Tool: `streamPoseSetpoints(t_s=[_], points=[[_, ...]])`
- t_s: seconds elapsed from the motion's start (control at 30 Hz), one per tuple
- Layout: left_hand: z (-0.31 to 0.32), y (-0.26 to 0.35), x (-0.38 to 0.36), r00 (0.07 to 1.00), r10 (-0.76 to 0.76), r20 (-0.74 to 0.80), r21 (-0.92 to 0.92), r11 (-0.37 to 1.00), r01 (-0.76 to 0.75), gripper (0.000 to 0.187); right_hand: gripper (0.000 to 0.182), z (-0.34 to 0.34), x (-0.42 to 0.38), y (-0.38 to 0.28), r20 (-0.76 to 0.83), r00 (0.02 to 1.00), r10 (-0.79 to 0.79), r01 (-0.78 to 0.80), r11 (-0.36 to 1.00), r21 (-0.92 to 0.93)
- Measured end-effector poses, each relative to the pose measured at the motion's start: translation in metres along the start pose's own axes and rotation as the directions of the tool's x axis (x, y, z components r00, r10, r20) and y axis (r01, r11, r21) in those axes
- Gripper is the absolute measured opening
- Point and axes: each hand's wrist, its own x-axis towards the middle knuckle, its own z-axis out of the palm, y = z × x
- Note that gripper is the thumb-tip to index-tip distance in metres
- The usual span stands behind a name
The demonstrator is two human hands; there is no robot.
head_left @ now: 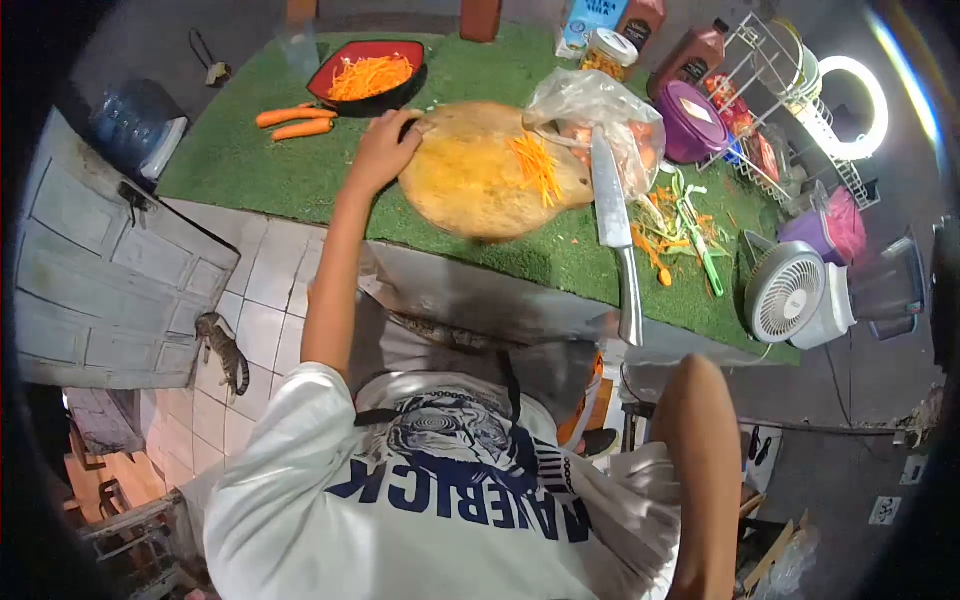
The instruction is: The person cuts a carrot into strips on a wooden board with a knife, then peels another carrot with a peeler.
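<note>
Oddly, the left hand (383,150) grips the tilted cutting board (480,170); the right hand, hidden, presumably holds the knife (612,215).

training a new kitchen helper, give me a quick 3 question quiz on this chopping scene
1. True or false: the left hand grips the edge of the round wooden cutting board.
2. Where does the bigger heap of shredded carrot sit? A) in the red bowl B) in the plastic bag C) on the white fan
3. What lies on the green mat just left of the red bowl?

Key: 1. True. 2. A. 3. Two whole carrots.
</note>
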Motion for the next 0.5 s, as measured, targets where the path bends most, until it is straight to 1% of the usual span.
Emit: streamPoseSetpoints(t_s=[0.1,0.13,0.2,0.23,0.27,0.3,0.33,0.37,0.4,0.43,0.47,0.5], points=[[0.000,0.000,-0.006,1.000,0.020,0.005,0.004,1.000,-0.020,0.036,0.030,0.023,0.004,0.000,-0.071,0.995,-0.072,0.074,0.997,0.020],[0.001,0.001,-0.004,1.000,0.022,-0.003,-0.008,1.000,-0.022,0.035,0.031,0.026,0.007,0.003,-0.100,0.988,-0.118,0.121,0.992,0.028],[0.006,-0.003,-0.006,0.998,0.040,-0.057,-0.019,0.999,-0.041,0.033,0.032,0.056,0.028,0.008,-0.166,0.962,-0.218,0.233,0.970,0.075],[0.003,0.000,-0.006,0.995,0.039,-0.088,0.007,0.999,-0.039,0.030,0.012,0.106,0.034,-0.004,0.084,0.959,0.270,-0.266,0.963,-0.049],[0.001,0.006,-0.009,0.994,0.038,-0.105,0.033,0.999,-0.035,0.027,0.024,0.137,0.032,-0.005,0.251,0.810,0.530,-0.482,0.846,-0.229],[-0.004,0.013,-0.012,0.991,0.041,-0.128,0.040,0.999,-0.036,0.027,0.025,0.154,0.016,0.009,0.321,0.805,0.498,-0.417,0.861,-0.291],[-0.010,0.021,-0.013,0.986,0.015,-0.166,0.055,0.998,-0.006,0.026,0.027,0.170,0.001,0.025,0.386,0.796,0.466,-0.340,0.872,-0.351],[-0.014,0.024,-0.012,0.979,-0.015,-0.201,0.062,0.998,0.027,0.026,0.027,0.180,-0.011,0.032,0.385,0.808,0.446,-0.323,0.882,-0.343],[-0.017,0.021,-0.011,0.976,-0.015,-0.218,0.055,0.998,0.027,0.026,0.027,0.187,-0.023,0.033,0.427,0.816,0.389,-0.168,0.868,-0.468],[-0.020,0.017,-0.011,0.965,-0.032,-0.260,0.077,0.996,0.054,0.026,0.028,0.191,-0.030,0.032,0.474,0.813,0.338,-0.006,0.819,-0.574],[-0.023,0.013,-0.013,0.952,-0.054,-0.301,0.096,0.992,0.086,0.027,0.028,0.191,-0.031,0.034,0.478,0.817,0.322,0.011,0.821,-0.571],[-0.032,0.008,-0.015,0.948,-0.062,-0.313,0.085,0.992,0.093,0.027,0.030,0.188,-0.028,0.037,0.507,0.765,0.396,-0.069,0.834,-0.547]])
